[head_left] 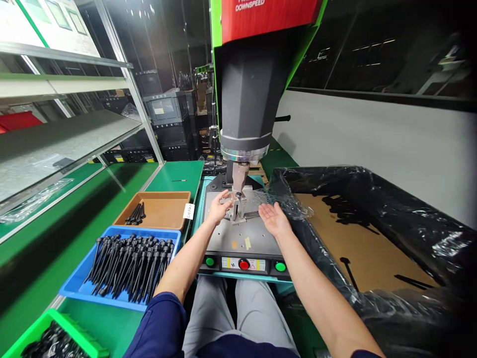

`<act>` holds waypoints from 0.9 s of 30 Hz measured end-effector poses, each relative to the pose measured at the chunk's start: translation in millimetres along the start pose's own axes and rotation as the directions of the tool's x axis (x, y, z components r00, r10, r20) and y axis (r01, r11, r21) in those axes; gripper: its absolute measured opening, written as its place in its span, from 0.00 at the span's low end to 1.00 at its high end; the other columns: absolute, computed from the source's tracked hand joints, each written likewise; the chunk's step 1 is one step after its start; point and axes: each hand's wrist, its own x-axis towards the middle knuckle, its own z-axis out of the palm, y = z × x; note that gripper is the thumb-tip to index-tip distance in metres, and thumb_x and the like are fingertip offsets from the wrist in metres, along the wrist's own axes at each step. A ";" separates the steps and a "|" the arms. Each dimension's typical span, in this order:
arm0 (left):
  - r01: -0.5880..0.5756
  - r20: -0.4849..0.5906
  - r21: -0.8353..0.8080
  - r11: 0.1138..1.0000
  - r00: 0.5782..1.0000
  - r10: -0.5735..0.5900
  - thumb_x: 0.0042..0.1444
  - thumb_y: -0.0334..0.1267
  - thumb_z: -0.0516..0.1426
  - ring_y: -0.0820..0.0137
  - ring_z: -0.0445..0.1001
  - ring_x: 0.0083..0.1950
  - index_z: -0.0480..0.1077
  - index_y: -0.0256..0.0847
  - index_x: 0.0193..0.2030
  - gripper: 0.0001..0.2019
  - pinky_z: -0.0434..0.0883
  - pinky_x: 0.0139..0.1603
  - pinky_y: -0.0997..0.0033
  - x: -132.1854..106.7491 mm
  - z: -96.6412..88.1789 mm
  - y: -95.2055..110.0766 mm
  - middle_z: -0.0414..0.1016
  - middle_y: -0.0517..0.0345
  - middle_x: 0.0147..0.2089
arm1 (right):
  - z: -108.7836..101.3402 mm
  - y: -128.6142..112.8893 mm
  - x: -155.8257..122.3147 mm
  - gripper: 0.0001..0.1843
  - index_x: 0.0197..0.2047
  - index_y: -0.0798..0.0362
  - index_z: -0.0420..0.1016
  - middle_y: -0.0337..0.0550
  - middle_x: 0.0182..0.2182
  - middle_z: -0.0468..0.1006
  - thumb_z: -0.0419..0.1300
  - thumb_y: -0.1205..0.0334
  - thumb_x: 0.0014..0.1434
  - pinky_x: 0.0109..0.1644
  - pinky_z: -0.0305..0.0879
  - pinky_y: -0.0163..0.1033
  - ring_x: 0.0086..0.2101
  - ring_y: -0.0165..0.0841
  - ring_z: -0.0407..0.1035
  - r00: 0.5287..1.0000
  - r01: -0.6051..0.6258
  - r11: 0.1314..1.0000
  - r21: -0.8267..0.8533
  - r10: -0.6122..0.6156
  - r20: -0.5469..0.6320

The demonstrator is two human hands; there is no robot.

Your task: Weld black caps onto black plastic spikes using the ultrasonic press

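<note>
Forearms [194, 253] extended forward. Right hand [275, 219]: palm upturned, grip spread. Left hand [218, 208]: grip loosely parted, beside upright grey metal fixture [238, 215]; small dark rounded part [239, 195] at its top, beneath tapered metal horn [240, 174].

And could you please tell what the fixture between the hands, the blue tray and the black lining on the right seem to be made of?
The fixture: probably bare metal, judging by its grey colour and dull sheen. The blue tray: likely moulded plastic, smooth, with even colour and rounded corners. The black lining: apparently thin plastic film, glossy, with creases and bright highlights.
</note>
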 end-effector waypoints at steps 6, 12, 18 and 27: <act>0.060 -0.035 -0.057 0.997 0.997 -0.063 0.50 0.38 0.64 0.75 0.76 0.33 0.54 0.48 0.69 0.39 0.69 0.32 0.75 -12.2 -4.0 8.9 0.63 0.42 0.62 | -1.7 -1.4 -16.8 0.16 0.46 0.56 0.68 0.49 0.39 0.76 0.52 0.51 0.67 0.43 0.78 0.38 0.39 0.34 0.76 1.000 -0.025 0.999 0.033 0.025 -0.004; 0.041 -0.337 0.040 0.998 0.941 -0.026 0.55 0.40 0.61 0.70 0.75 0.44 0.47 0.47 0.70 0.39 0.73 0.44 0.69 -80.1 -31.2 -28.3 0.66 0.44 0.59 | -77.0 15.1 -51.7 0.12 0.43 0.56 0.70 0.50 0.39 0.76 0.60 0.55 0.61 0.40 0.76 0.36 0.36 0.33 0.74 1.000 -0.015 0.975 -0.219 0.013 -0.015; 0.037 -0.393 0.499 0.866 0.900 0.188 0.54 0.41 0.60 0.57 0.64 0.63 0.53 0.42 0.68 0.36 0.65 0.62 0.54 -161.3 -66.5 -111.1 0.64 0.44 0.62 | -175.7 31.4 -69.5 0.36 0.56 0.54 0.69 0.56 0.55 0.69 0.62 0.41 0.48 0.61 0.59 0.57 0.55 0.51 0.63 0.788 0.353 0.134 -0.926 -0.576 0.218; 0.019 -0.244 0.556 0.831 0.959 0.141 0.52 0.34 0.58 0.59 0.62 0.66 0.61 0.45 0.65 0.31 0.58 0.67 0.53 -182.3 -95.7 -153.1 0.64 0.49 0.64 | -217.0 52.9 -68.2 0.52 0.67 0.56 0.56 0.64 0.55 0.66 0.52 0.30 0.49 0.56 0.61 0.63 0.56 0.62 0.62 0.845 0.220 -0.115 -0.969 -0.474 0.248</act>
